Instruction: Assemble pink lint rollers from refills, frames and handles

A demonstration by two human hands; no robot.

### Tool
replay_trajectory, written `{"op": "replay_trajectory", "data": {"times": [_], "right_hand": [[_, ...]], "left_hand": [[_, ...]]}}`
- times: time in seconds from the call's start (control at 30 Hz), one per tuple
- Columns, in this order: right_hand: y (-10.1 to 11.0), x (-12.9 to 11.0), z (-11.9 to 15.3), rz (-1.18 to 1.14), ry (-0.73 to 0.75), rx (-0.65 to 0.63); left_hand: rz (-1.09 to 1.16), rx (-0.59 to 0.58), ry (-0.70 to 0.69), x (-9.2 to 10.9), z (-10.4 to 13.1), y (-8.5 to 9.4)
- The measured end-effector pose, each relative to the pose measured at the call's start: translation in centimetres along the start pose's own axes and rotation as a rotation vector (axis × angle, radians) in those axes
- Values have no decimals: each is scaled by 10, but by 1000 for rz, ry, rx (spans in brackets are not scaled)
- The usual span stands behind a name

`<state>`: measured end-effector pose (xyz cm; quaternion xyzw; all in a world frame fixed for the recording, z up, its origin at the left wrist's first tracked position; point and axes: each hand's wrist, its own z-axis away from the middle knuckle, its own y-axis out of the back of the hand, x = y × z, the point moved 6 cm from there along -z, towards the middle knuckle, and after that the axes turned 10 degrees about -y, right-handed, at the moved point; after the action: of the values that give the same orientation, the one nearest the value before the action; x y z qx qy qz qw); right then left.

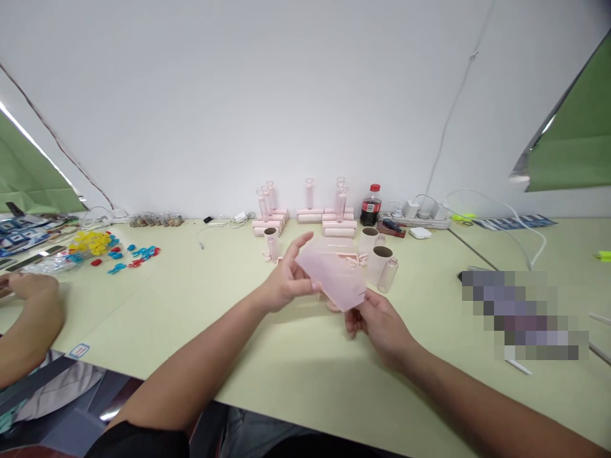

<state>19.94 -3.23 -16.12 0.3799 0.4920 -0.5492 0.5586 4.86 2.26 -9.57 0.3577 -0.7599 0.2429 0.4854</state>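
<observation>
A pale pink translucent sheet [334, 275], tilted, hangs above the table between my two hands. My left hand [289, 280] has its fingers around the sheet's left end, thumb in front. Its lower right corner is pinched by my right hand [377, 318]. Behind the sheet, partly hidden, lies a pink tray with small pink pieces [352, 259]. Cardboard-lined pink tubes [382, 262] and a clear pink bottle [387, 275] stand to its right. Another tube [270, 236] stands to its left.
Pink rolls [338, 228] and slim pink bottles line the wall beside a cola bottle [371, 207]. A power strip [424, 221] is at the back right, a blurred-out object [522, 315] at the right. Far left, another person's hand [33, 286] is near yellow pieces [93, 242].
</observation>
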Motion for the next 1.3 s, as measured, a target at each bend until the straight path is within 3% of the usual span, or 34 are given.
{"op": "replay_trajectory", "data": {"times": [0.1, 0.2, 0.33, 0.5, 0.63, 0.7, 0.83, 1.0, 1.07, 1.2, 1.3], "right_hand": [[-3, -3, 1, -122, -55, -70], [-5, -4, 3, -219, -104, -99], [1, 4, 0, -291, -196, -23], [6, 11, -4, -177, -191, 21], [3, 10, -3, -61, -153, -13], [1, 9, -2, -21, -122, -37], [0, 10, -4, 16, -97, -49], [2, 11, -6, 26, -85, -48], [2, 12, -6, 31, -75, -56], [1, 12, -5, 41, -63, -60], [0, 11, -5, 48, -63, -56]], "left_hand": [[29, -117, 7, -7, 12, -17], [-91, -229, 2, -4, 13, -20], [-476, -370, 73, -3, 11, -1], [-766, -485, 265, 1, 18, 43], [-917, -375, 478, 7, 27, 91], [-982, -338, 595, 4, 32, 107], [-1030, -328, 678, -6, 33, 109], [-1004, -310, 617, -4, 30, 105], [-984, -191, 552, 2, 26, 114], [-1083, 182, 379, 18, 3, 140], [-1178, 352, 350, 24, -22, 152]]}}
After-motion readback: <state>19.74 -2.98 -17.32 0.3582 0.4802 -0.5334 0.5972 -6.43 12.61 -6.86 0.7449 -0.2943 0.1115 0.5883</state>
